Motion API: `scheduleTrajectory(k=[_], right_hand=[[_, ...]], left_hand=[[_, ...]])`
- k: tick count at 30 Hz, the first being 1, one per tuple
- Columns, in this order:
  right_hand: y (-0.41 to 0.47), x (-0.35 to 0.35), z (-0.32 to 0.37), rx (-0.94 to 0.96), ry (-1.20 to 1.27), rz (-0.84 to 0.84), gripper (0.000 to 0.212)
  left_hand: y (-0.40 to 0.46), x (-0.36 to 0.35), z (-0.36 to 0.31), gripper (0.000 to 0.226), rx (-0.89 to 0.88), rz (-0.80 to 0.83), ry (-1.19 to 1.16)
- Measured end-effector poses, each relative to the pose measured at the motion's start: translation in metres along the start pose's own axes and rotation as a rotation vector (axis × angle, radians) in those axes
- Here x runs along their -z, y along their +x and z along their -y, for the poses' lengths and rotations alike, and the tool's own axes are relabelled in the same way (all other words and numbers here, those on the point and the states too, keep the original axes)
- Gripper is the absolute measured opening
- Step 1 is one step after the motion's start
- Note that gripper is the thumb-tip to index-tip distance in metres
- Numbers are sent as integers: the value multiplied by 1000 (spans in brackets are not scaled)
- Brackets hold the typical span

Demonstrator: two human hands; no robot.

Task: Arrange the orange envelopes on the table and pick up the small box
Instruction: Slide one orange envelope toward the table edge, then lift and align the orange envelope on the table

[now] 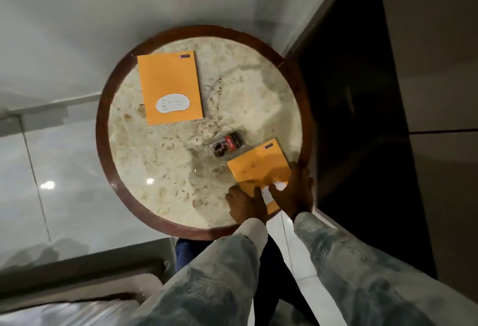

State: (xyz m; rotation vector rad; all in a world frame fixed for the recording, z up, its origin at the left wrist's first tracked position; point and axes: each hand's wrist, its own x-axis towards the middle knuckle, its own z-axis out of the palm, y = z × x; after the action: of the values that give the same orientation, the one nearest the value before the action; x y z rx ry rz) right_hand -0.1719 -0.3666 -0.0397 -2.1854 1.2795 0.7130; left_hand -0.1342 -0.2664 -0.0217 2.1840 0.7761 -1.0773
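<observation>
A round marble table (pixel 165 170) with a dark wooden rim holds two orange envelopes. One envelope (pixel 169 85) lies flat at the far left, showing a white label. The other envelope (pixel 258 165) lies at the near right by the rim. My left hand (pixel 245 205) rests on its near left corner, fingers bent. Spread over its near right edge and white label is my right hand (pixel 294 191). A small dark and red box (pixel 226 144) lies between the two envelopes, apart from both hands.
A dark panel (pixel 362 118) stands right of the table. Glossy pale floor (pixel 51 170) lies to the left. A light cushioned edge (pixel 64 307) shows at the bottom left. My legs (pixel 186 250) are under the table's near rim.
</observation>
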Motion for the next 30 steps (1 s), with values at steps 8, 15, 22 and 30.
scheduleTrajectory(k=[8, 15, 22, 30], right_hand=[[12, 33, -38, -156, 421, 119, 92], [22, 65, 77, 62, 619, -47, 82], [59, 28, 245, 271, 509, -79, 62], [81, -19, 300, 293, 222, -89, 49]], left_hand=[[-5, -7, -17, 30, -294, 33, -18], [38, 72, -93, 23, -571, -137, -236], [157, 191, -138, 39, -525, -354, -56], [210, 216, -140, 55, -383, -362, 171]])
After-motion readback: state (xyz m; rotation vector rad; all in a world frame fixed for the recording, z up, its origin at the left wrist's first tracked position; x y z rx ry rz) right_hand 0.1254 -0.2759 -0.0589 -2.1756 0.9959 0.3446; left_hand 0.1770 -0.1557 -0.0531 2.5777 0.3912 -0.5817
